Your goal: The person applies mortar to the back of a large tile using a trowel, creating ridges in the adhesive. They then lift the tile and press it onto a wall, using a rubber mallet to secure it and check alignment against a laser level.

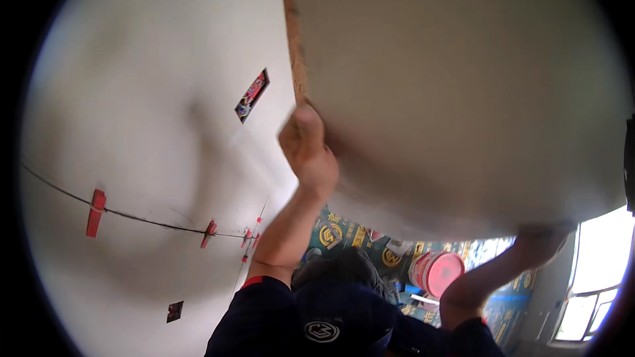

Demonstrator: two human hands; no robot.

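A large pale grey board [456, 92] with a rough tan edge fills the upper right. My left hand [309, 149] grips this board at its left edge, thumb raised along it, fingers partly behind it. At the board's lower right edge my right hand [539, 244] holds on from beneath; its fingers are blurred and partly hidden in shadow. Left of the board is a white surface [152, 92] with a slanted cut-out [252, 94] showing wires or coloured bits inside.
A dark line with red clips [96, 211] crosses the white surface, near a small dark opening [174, 312]. Below lie printed protective sheeting [390, 254], a red-lidded bucket [440, 272] and assorted items. A bright window [598, 258] is at the right.
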